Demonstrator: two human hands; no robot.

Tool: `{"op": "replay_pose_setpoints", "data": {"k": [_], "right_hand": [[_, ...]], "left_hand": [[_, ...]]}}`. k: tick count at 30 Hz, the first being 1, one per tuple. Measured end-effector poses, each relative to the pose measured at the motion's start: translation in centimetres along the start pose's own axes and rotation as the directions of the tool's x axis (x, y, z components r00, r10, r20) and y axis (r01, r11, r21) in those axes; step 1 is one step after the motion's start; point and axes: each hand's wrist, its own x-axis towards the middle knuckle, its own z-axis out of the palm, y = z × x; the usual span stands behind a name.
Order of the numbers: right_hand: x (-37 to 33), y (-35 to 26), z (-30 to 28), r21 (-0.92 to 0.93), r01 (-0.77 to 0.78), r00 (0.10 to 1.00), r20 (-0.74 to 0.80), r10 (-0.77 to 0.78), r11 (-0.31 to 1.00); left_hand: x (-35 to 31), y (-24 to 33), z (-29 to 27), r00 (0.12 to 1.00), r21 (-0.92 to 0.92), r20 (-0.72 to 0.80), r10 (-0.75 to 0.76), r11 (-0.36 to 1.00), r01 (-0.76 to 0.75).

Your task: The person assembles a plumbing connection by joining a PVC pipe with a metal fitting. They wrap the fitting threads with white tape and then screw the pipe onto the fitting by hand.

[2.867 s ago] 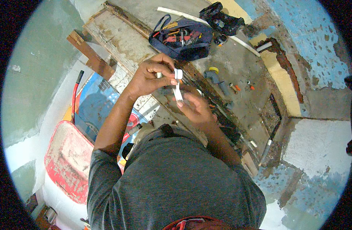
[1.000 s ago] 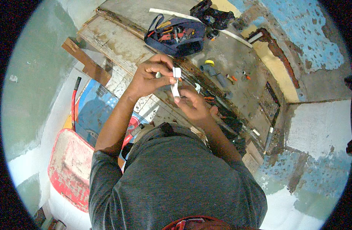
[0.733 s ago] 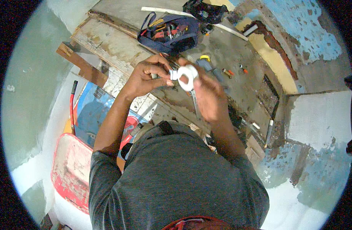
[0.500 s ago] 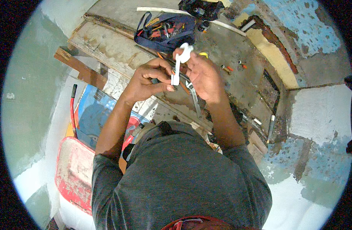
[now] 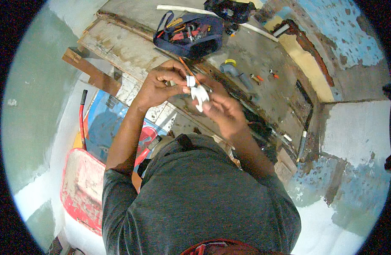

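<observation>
White fitting [image 5: 190, 81], one: small; thumb and fingers of left hand [image 5: 158, 88] pinched on it. Probably light, stiff; best gripped by its rim. White spool [image 5: 200, 97], one: adjoining, likely light, smooth; right hand [image 5: 226, 111] half-curled around it, blurred. Both aloft near slab's [image 5: 274, 100] near edge. Navy tool bag [image 5: 178, 49]: beyond.

Head-worn fisheye view, facing downward, close overhead
</observation>
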Motion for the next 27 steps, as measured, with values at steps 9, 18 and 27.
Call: {"op": "replay_pose_setpoints", "data": {"k": [9, 18, 27], "right_hand": [[6.7, 2.2, -3.3, 0.571, 0.031, 0.992, -0.12, 0.046, 0.82], [2.5, 8.1, -0.4, -0.281, -0.139, 0.989, -0.08, 0.121, 0.95], [-0.7, 1.8, 0.7, -0.428, 0.101, 0.985, -0.081, -0.149, 0.898]], "left_hand": [[0.6, 0.4, 1.7, 0.995, -0.14, 0.077, 0.068, 0.988, -0.057], [0.4, -0.3, 0.4, 0.995, -0.104, -0.096, 0.017, 0.994, -0.027], [0.2, -0.6, -0.3, 0.997, -0.009, -0.069, -0.028, 1.0, 0.027]]}}
